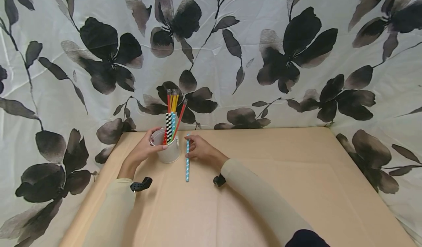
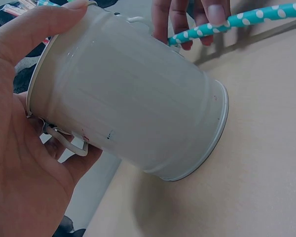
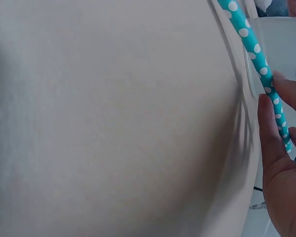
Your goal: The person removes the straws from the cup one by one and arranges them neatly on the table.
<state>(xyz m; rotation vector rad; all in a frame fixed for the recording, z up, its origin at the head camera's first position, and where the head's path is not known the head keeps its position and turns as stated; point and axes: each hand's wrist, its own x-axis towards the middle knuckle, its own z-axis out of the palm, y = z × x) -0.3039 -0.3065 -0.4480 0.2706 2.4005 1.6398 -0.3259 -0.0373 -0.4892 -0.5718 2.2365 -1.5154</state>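
The right grip [image 1: 202,148] pinched a blue stick [image 1: 187,172] with white dots between thumb and fingers, just beside a white bucket [image 1: 171,154] and over the desk [image 1: 280,188]. The left grip [image 1: 147,146] held that bucket, thumb at its rim. Several colored sticks [image 1: 169,128], some patterned, stood inside. Beyond the desk hung a pale cloth [image 1: 237,93] with dark flowers.

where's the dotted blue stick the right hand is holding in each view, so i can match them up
Head: the dotted blue stick is left of centre, a little below mid-height, running nearly vertically.
Left wrist: it lies across the top right, running off the right edge.
Right wrist: it slants down the right side from the top edge.
Shared landmark: the right hand holding it shows in all three.
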